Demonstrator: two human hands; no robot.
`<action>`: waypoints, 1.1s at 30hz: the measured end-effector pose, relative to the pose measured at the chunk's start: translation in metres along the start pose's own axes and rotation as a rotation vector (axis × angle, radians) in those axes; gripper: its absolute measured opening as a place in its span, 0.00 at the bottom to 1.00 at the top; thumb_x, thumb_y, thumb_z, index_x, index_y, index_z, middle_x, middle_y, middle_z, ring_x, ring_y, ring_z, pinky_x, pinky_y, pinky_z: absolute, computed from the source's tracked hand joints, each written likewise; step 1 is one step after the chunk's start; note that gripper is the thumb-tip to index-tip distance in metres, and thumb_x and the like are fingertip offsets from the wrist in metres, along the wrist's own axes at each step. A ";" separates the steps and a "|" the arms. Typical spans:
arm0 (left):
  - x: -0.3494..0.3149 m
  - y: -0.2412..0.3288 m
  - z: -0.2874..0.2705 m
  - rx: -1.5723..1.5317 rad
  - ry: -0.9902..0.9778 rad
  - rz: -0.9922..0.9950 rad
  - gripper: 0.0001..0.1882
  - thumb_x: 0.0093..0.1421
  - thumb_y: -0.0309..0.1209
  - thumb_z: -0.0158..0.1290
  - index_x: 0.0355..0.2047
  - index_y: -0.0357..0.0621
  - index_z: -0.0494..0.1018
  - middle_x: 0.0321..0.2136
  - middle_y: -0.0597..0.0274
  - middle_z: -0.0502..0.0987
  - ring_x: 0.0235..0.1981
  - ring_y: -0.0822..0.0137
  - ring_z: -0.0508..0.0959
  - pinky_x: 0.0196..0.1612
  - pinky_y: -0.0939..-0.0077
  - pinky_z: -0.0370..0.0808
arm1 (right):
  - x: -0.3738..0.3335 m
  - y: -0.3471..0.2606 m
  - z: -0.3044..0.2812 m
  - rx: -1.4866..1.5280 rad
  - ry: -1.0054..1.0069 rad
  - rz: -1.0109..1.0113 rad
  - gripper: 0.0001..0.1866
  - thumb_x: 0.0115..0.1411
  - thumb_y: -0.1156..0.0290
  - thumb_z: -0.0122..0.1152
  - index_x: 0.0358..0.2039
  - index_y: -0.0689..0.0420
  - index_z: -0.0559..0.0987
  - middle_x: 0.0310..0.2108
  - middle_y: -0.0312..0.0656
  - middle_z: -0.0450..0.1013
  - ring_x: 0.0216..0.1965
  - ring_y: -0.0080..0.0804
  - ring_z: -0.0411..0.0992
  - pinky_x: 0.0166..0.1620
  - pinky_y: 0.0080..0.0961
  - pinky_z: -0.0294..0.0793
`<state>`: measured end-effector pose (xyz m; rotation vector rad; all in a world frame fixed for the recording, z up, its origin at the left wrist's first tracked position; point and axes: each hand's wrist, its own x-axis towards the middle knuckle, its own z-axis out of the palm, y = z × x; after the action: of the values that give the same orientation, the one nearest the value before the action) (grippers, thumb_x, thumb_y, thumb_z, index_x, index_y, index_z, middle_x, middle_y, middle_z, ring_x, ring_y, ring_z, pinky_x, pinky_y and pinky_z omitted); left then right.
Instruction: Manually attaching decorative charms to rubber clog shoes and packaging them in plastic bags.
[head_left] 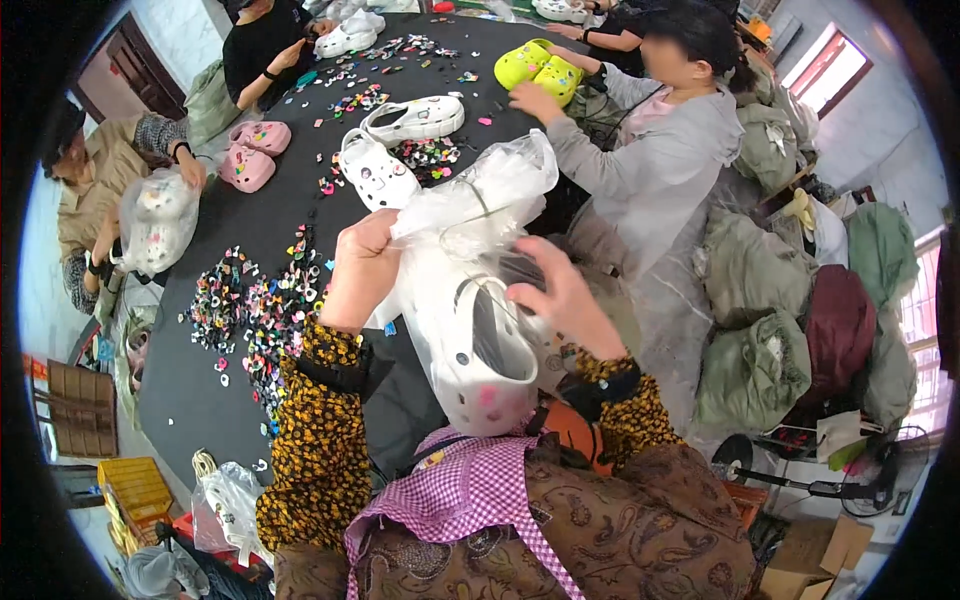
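Note:
My left hand (pixel 365 265) is closed on the edge of a clear plastic bag (pixel 490 195), just below its bunched top. White clogs (pixel 480 360) show through the bag, which hangs between my hands above the table's near edge. My right hand (pixel 570 300) is at the bag's right side with thumb and fingers spread apart, and I see nothing gripped in it. Beyond the bag, another pair of white clogs (pixel 425 118) with small charms rests on the black table (pixel 300 190).
Piles of colourful shoe charms (pixel 285 315) lie on the table. At right, a person in grey handles yellow-green clogs (pixel 540 72). Pink clogs (pixel 252 155) sit at left, near a person holding bagged clogs (pixel 160 220). Stuffed sacks (pixel 755 365) are stacked at right.

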<state>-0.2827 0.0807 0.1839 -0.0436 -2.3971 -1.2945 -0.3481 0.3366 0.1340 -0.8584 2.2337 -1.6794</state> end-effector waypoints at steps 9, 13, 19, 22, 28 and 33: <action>0.021 -0.022 0.005 0.111 -0.117 0.014 0.13 0.45 0.16 0.45 0.32 0.35 0.75 0.24 0.46 0.75 0.27 0.53 0.78 0.31 0.71 0.72 | -0.024 0.021 0.055 -0.170 0.142 -0.273 0.06 0.49 0.73 0.60 0.29 0.57 0.76 0.30 0.42 0.74 0.34 0.44 0.71 0.56 0.42 0.59; 0.014 -0.036 0.001 -0.037 -0.106 -0.073 0.14 0.46 0.16 0.45 0.33 0.36 0.75 0.26 0.46 0.76 0.28 0.51 0.78 0.32 0.71 0.73 | -0.036 0.015 0.078 -0.239 0.099 -0.315 0.09 0.50 0.72 0.58 0.34 0.53 0.77 0.34 0.41 0.74 0.40 0.49 0.69 0.59 0.45 0.54; -0.029 -0.030 -0.008 0.043 -0.104 -0.074 0.17 0.50 0.13 0.44 0.39 0.35 0.74 0.33 0.54 0.79 0.35 0.71 0.77 0.40 0.77 0.73 | -0.063 0.044 0.063 -0.132 -0.071 -0.162 0.13 0.51 0.79 0.53 0.38 0.56 0.77 0.42 0.41 0.73 0.51 0.37 0.66 0.60 0.37 0.54; -0.052 -0.044 -0.009 -0.125 -0.045 -0.238 0.20 0.51 0.12 0.41 0.43 0.35 0.73 0.37 0.59 0.79 0.38 0.72 0.76 0.43 0.79 0.71 | -0.056 0.079 0.041 0.287 0.175 0.215 0.18 0.53 0.82 0.49 0.46 0.60 0.72 0.45 0.41 0.69 0.51 0.30 0.65 0.53 0.23 0.62; -0.064 -0.063 0.001 -0.537 0.179 -0.431 0.17 0.55 0.14 0.43 0.43 0.36 0.74 0.34 0.68 0.77 0.34 0.80 0.73 0.38 0.86 0.70 | -0.009 0.112 0.052 0.353 0.064 0.263 0.21 0.63 0.70 0.44 0.57 0.61 0.64 0.49 0.38 0.67 0.48 0.25 0.65 0.50 0.21 0.64; -0.062 -0.073 -0.018 -0.709 0.403 -0.426 0.18 0.56 0.15 0.39 0.44 0.35 0.72 0.38 0.60 0.77 0.35 0.73 0.76 0.38 0.81 0.73 | 0.001 0.087 0.069 0.859 0.012 0.350 0.22 0.66 0.68 0.41 0.60 0.59 0.58 0.53 0.39 0.64 0.49 0.25 0.66 0.50 0.22 0.67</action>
<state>-0.2360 0.0355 0.1117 0.4965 -1.5644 -2.0574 -0.3423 0.2958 0.0303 -0.2226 1.3004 -2.1356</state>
